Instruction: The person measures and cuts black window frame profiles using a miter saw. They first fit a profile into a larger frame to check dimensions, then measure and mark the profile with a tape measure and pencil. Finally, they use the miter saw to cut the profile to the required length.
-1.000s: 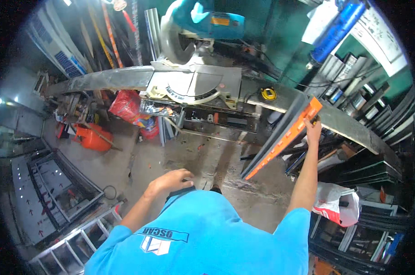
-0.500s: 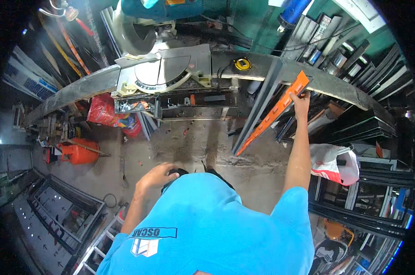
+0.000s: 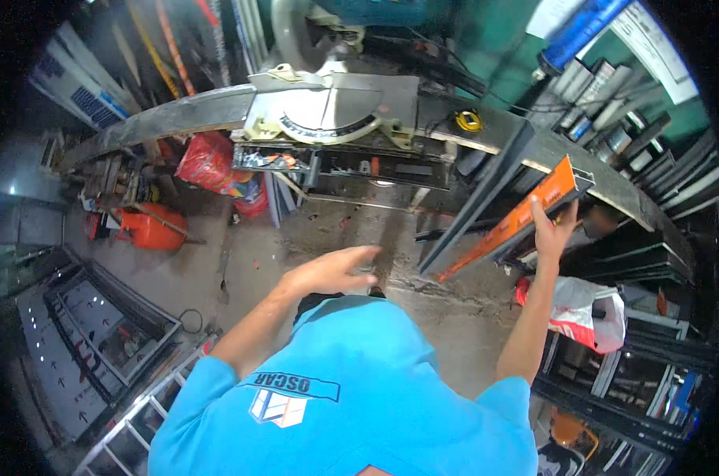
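- Orange-faced metal profile [image 3: 518, 218], long and narrow, leans diagonally against the workbench [image 3: 177, 119]; upper end near the bench edge, lower end down toward the concrete floor [image 3: 312, 238]
- Right hand [image 3: 551, 230] is raised, fingers [image 3: 540, 213] wrapped loosely round the profile close to its upper end; thumb side presses the orange face, grip closed on it
- A dark grey profile [image 3: 478, 198] leans just beside the orange one, on its left, parallel and touching or nearly so; cannot tell which
- Left hand [image 3: 332, 270] hangs out in front of the body, palm down, fingers spread and slightly curled; holds nothing, touches nothing
- Below the left hand: bare floor, dusty, with scrap and shavings near the foot of the profiles
- Blue shirt sleeves and shoulders fill the lower middle of the view
- On the bench above: mitre saw [image 3: 336, 111] with round graduated table, blade guard at the top; a yellow tape measure [image 3: 468, 120] sits on the bench to its right
- Under the bench, left of the saw: red sack [image 3: 209, 163]; further left on the floor an orange canister [image 3: 149, 230]
- Right of the right forearm: red-and-white plastic bag [image 3: 582, 305] among stacked dark profiles
- Lower left: framed window panels [image 3: 98, 341] lying flat
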The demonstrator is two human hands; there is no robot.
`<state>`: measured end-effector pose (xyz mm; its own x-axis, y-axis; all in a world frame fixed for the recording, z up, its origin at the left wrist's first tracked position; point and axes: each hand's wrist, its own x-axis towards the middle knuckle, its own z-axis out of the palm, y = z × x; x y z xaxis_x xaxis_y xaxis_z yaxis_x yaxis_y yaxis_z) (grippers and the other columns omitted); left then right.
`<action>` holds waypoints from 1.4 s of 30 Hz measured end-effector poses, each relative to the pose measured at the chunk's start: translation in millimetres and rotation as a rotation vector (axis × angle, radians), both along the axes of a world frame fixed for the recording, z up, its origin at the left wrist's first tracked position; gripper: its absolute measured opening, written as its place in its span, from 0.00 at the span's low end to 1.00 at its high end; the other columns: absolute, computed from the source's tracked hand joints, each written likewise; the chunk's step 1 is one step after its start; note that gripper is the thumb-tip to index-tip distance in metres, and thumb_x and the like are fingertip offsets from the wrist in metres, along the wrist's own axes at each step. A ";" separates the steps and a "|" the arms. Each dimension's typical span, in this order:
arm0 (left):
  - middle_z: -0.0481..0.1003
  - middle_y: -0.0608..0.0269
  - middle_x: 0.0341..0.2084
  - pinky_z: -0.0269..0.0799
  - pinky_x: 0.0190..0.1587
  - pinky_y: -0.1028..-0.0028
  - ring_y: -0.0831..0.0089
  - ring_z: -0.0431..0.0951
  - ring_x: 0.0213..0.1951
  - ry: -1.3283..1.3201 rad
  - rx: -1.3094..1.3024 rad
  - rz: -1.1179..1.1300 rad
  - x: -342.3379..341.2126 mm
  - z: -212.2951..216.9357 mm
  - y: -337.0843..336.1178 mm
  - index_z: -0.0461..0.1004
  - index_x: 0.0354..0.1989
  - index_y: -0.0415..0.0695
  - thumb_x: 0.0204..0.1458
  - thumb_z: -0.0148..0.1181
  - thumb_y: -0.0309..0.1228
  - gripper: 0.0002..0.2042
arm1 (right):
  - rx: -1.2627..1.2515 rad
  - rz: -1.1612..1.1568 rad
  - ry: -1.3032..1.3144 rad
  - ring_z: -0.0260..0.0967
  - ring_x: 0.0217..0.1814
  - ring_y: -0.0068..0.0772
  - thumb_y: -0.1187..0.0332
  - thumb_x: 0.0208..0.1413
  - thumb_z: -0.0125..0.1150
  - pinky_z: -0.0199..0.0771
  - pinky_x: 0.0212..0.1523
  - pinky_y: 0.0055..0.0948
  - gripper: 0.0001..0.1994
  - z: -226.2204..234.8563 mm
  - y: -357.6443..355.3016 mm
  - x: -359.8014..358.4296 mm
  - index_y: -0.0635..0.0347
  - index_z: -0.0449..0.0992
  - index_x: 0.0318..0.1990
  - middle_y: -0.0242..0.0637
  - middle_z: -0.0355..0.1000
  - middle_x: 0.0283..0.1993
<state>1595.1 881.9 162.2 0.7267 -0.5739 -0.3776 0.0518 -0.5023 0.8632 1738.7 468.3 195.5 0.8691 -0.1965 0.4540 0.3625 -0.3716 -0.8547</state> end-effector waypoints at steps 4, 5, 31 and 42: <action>0.55 0.41 0.70 0.62 0.67 0.57 0.50 0.59 0.69 -0.051 -0.288 -0.035 18.3 2.5 -64.0 0.41 0.74 0.37 0.53 0.68 0.48 0.50 | -0.081 0.102 -0.018 0.73 0.48 0.27 0.70 0.43 0.80 0.72 0.52 0.28 0.33 89.3 105.9 -47.1 0.65 0.68 0.57 0.35 0.74 0.50; 0.52 0.42 0.71 0.61 0.68 0.56 0.51 0.58 0.70 -0.130 -0.306 -0.045 20.9 -2.0 -75.6 0.40 0.74 0.37 0.51 0.70 0.47 0.52 | -0.130 0.160 -0.005 0.74 0.46 0.27 0.68 0.42 0.81 0.73 0.50 0.29 0.34 102.7 129.7 -54.1 0.64 0.68 0.57 0.34 0.75 0.48; 0.74 0.60 0.28 0.75 0.52 0.45 0.65 0.79 0.33 0.044 -1.630 0.856 -0.4 4.5 234.4 0.71 0.48 0.37 0.56 0.40 0.71 0.42 | -0.428 0.715 0.850 0.63 0.70 0.48 0.58 0.41 0.80 0.62 0.68 0.40 0.45 -55.9 318.1 -171.2 0.63 0.63 0.67 0.53 0.65 0.67; 0.69 0.62 0.42 0.73 0.55 0.63 0.70 0.75 0.46 0.036 -1.458 0.786 -16.3 -67.2 141.1 0.66 0.52 0.42 0.59 0.48 0.63 0.32 | -0.486 0.605 0.990 0.69 0.61 0.44 0.82 0.45 0.65 0.69 0.60 0.33 0.35 -154.7 275.8 -189.0 0.67 0.64 0.66 0.51 0.71 0.58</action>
